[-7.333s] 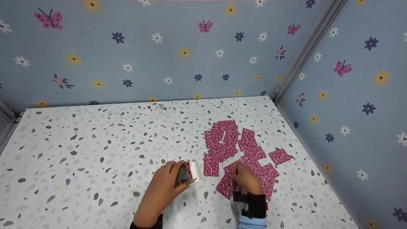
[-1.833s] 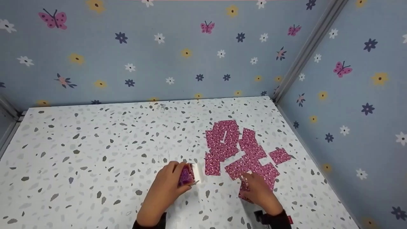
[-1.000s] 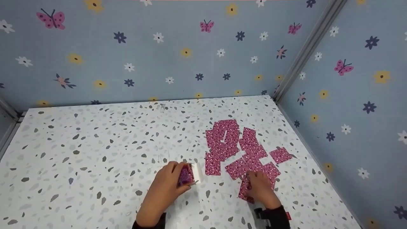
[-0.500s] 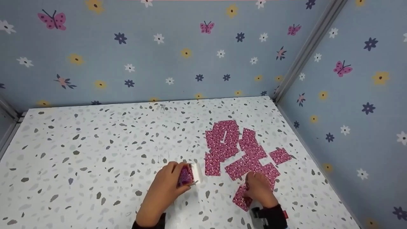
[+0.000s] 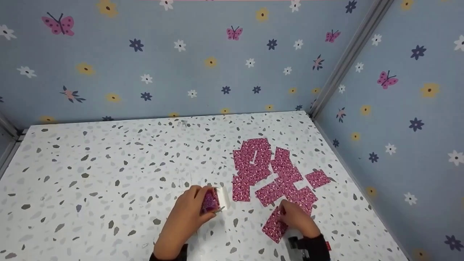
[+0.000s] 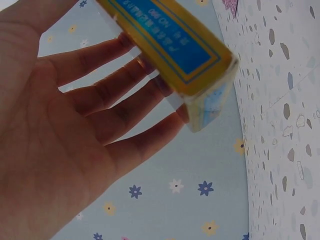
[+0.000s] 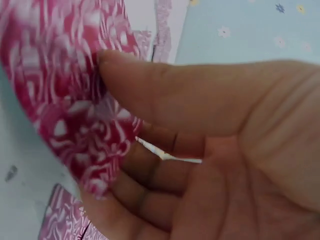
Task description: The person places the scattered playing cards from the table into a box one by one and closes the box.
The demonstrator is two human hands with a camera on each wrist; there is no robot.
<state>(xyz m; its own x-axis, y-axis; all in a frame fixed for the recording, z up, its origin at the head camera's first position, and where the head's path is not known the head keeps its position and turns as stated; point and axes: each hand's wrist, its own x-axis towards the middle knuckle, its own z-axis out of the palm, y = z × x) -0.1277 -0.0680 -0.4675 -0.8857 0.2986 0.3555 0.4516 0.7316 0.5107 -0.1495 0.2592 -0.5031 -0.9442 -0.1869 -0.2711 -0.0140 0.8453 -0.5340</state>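
Observation:
In the head view my left hand (image 5: 181, 221) holds a small card box (image 5: 211, 200) on the table, its white flap (image 5: 223, 198) pointing right. A purple-faced card shows inside it. The left wrist view shows the yellow and blue side of the box (image 6: 175, 42) against the fingertips. My right hand (image 5: 297, 219) pinches a pink-and-white patterned card (image 5: 274, 226) between thumb and fingers; the right wrist view shows the card (image 7: 60, 80) bending under the thumb. Beyond that hand lie several patterned cards (image 5: 288, 174), flat and overlapping.
The white speckled table (image 5: 108, 174) meets a blue flowered wall (image 5: 163, 58) at the back and another flowered wall (image 5: 409, 116) on the right. One card (image 5: 318, 178) lies apart at the right of the spread. Another card (image 5: 241, 190) sits at its left edge.
My right hand's card has turned and slid toward the near left, away from the spread. The box's visible contents have gone from greenish to purple since the earliest frame. My left hand stays in place.

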